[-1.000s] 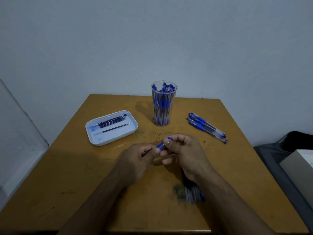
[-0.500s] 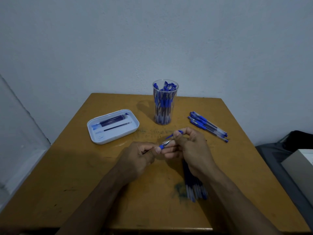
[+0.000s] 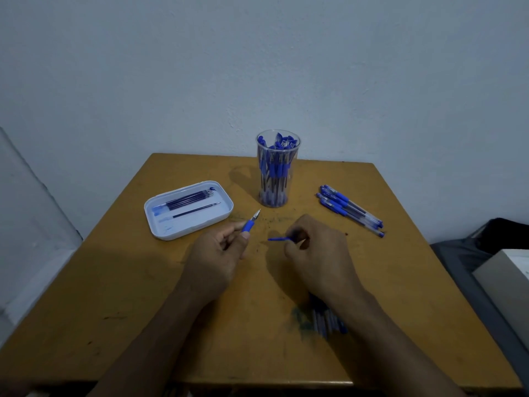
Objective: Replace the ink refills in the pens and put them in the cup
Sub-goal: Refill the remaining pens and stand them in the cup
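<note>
We hold the uncapped pen (image 3: 251, 223) in our left hand (image 3: 217, 253), fingers curled round it, and its blue cap (image 3: 279, 239) pinched in our right hand (image 3: 317, 253), above bare surface (image 3: 114, 282). The cup (image 3: 276, 170) holds many pens; the tray (image 3: 160, 224) holds refills (image 3: 189, 200), roughly five.

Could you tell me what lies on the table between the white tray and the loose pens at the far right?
In the head view, the clear cup full of pens stands between the white tray and the loose pens, slightly farther back.
</note>
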